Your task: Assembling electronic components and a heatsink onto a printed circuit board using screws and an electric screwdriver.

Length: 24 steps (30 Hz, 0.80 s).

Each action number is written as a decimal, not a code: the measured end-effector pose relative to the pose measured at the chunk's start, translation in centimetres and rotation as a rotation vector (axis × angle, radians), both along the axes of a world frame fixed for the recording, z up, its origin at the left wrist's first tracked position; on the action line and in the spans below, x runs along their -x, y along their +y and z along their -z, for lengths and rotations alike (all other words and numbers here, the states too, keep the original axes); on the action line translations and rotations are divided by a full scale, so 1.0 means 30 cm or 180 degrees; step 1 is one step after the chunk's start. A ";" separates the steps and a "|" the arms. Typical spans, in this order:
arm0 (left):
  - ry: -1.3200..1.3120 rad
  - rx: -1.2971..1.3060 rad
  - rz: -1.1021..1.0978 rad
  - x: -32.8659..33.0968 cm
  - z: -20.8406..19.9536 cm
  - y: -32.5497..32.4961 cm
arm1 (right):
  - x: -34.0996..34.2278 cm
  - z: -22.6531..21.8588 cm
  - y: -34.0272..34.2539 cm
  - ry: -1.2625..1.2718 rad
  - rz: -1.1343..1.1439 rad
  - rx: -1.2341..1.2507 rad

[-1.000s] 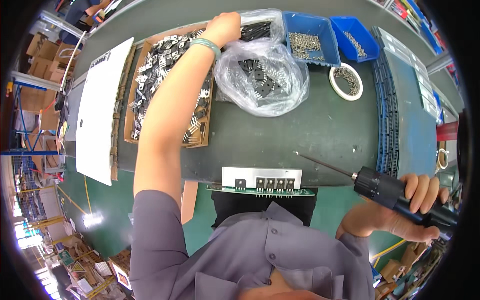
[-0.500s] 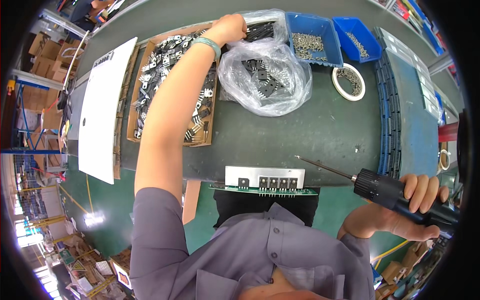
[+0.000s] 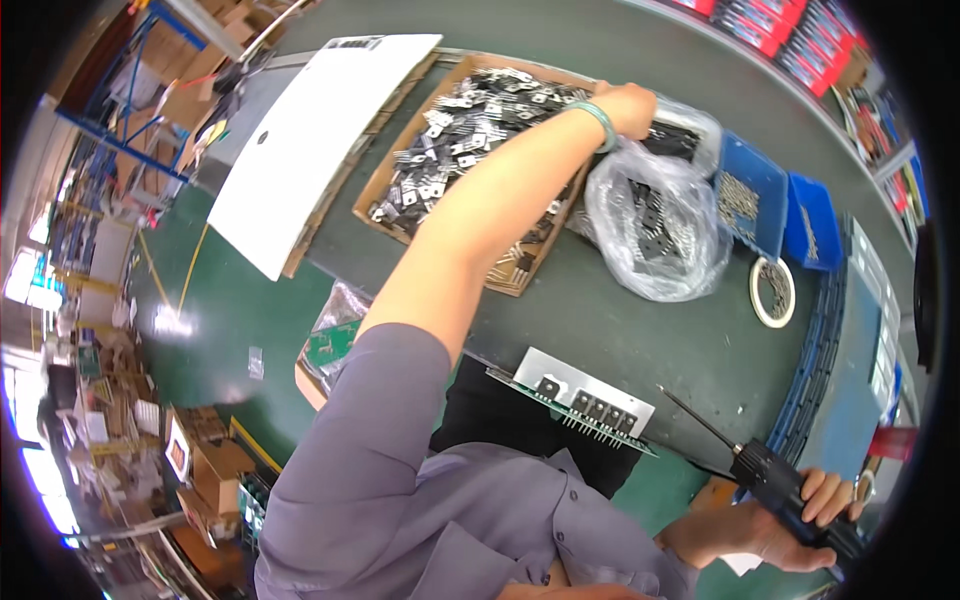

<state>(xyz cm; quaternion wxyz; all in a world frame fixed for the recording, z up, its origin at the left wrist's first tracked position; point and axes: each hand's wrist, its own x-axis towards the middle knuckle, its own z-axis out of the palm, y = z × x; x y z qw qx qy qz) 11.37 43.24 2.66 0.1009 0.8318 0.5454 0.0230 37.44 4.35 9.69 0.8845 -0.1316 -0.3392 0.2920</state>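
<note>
My left hand (image 3: 630,110) is stretched to the far side of the bench, at the edge of a clear-plastic-lined container of black parts (image 3: 672,142). Its fingers curl downward; their tips, and anything in them, are hidden. Held in my right hand (image 3: 790,535) is a black electric screwdriver (image 3: 770,478), its thin bit pointing up and left. Near that bit, a silver metal plate (image 3: 590,375) with several black transistors stands along a green circuit board (image 3: 515,384) at the bench's front edge. Under my left forearm lies a cardboard tray (image 3: 395,232) of loose black transistors.
An open plastic bag (image 3: 675,285) holds more black components. To its right are two blue bins (image 3: 765,160) of small screws and a white ring-shaped dish (image 3: 757,305) of screws. A white panel (image 3: 310,150) lies left; blue ribbed strips (image 3: 815,340) line the right.
The view has turned, so the bench appears tilted and shifted right. My left hand stays by the container of black parts; my right still grips the screwdriver.
</note>
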 end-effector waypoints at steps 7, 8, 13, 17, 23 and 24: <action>-0.0387 -0.0158 0.0178 -0.003 0.036 -0.010 | 0.016 -0.011 0.007 -0.0062 -0.0014 0.0089; -0.0284 -0.0143 0.0190 -0.007 0.033 -0.016 | 0.021 -0.012 0.011 -0.0055 -0.0101 0.0070; 0.0030 -0.0106 0.0341 -0.023 -0.003 -0.027 | 0.006 -0.018 0.002 -0.0106 -0.0123 0.0081; 0.0258 -0.0231 0.0492 -0.050 0.007 -0.005 | 0.015 -0.028 0.012 -0.0137 -0.0107 0.0097; -0.1160 -0.0625 0.0351 0.154 -0.013 0.104 | 0.027 -0.021 -0.001 -0.0245 -0.0338 -0.0157; -0.1671 -0.0655 0.0499 0.141 -0.051 0.076 | 0.028 -0.021 -0.011 -0.0300 -0.0284 -0.0133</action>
